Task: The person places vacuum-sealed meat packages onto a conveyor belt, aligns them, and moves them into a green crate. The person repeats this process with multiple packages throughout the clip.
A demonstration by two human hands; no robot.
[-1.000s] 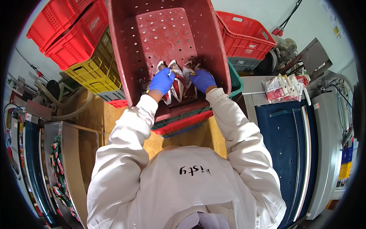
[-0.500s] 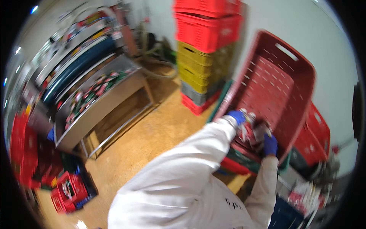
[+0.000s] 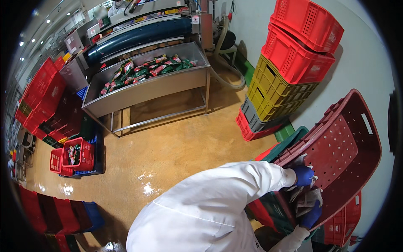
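A large dark-red perforated crate (image 3: 340,147) leans, tilted, on a green crate at my right. Both hands wear blue gloves and reach into its near end. My left hand (image 3: 303,175) is closed on crumpled plastic packets, pale film poking out around its fingers. Below it, my right hand (image 3: 312,215) is closed on a packet (image 3: 310,198) with clear and whitish film. More packets lie between the hands, partly hidden by the gloves and sleeve.
Stacked red, yellow and grey crates (image 3: 285,80) stand by the wall. A steel trough (image 3: 145,93) holds many green and red packets below a dark roller conveyor (image 3: 138,40). Red baskets (image 3: 78,154) and more stacked crates (image 3: 52,98) stand at left. The tan floor (image 3: 159,147) has wet patches.
My view has swung left, so the trough and crate stacks appear farther right. Both hands stay at the crate's near end with the packets.
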